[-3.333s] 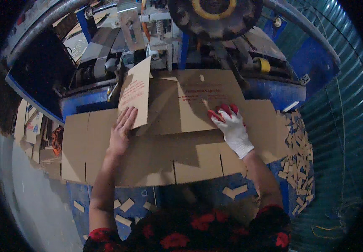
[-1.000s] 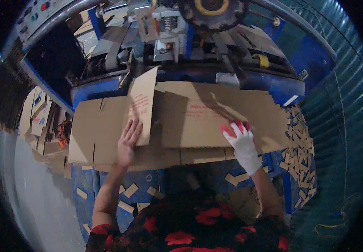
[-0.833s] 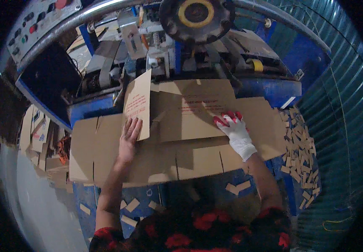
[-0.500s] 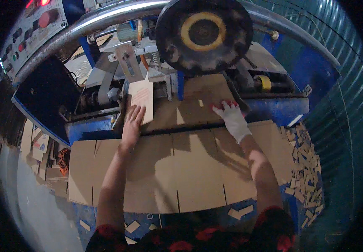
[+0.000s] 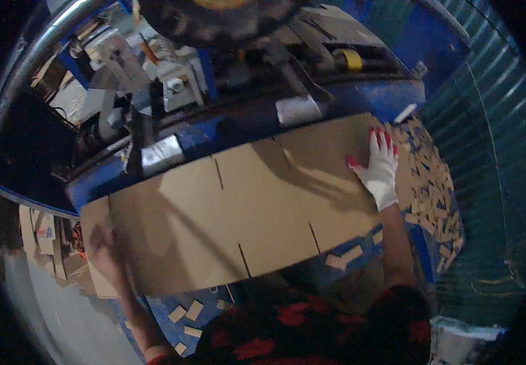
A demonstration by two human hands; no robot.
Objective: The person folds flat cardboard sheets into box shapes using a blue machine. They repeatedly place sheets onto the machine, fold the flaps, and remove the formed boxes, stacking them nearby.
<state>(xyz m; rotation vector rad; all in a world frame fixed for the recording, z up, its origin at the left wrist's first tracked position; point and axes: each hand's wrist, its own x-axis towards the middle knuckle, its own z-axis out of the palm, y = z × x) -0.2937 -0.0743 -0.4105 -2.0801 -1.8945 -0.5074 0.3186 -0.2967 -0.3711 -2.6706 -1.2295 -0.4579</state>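
- Item: flat cardboard sheet (image 5: 238, 213), brown, slotted along its near and far edges, lying across the blue machine bed (image 5: 214, 131) that serves as our tabletop; it runs from our left grip across to our right grip.
- Right hand (image 5: 377, 167): in a white glove with red fingertips, grip spread flat, palm pressed on the sheet's right end; nothing pinched.
- Left hand (image 5: 107, 252): bare and blurred at the sheet's left end; it meets the near left edge, but we cannot tell whether the grip is spread or curled over it.
- Beyond both grips: the machine's grey metal parts, a large dark wheel (image 5: 220, 18) at the top, and a yellow roll (image 5: 351, 59) farther right.
- Right of the right grip: a heap of small cardboard offcuts (image 5: 427, 182), spilling down the side.
- Below the left grip: more offcuts on the blue floor (image 5: 181, 307), and stacked cardboard pieces (image 5: 44, 231) to the left.
- Progress, as we judge it: the sheet lies flat and unfolded, both ends under hand and its far edge against the machine; no fold or join shows, so working the sheet looks yet to be done.
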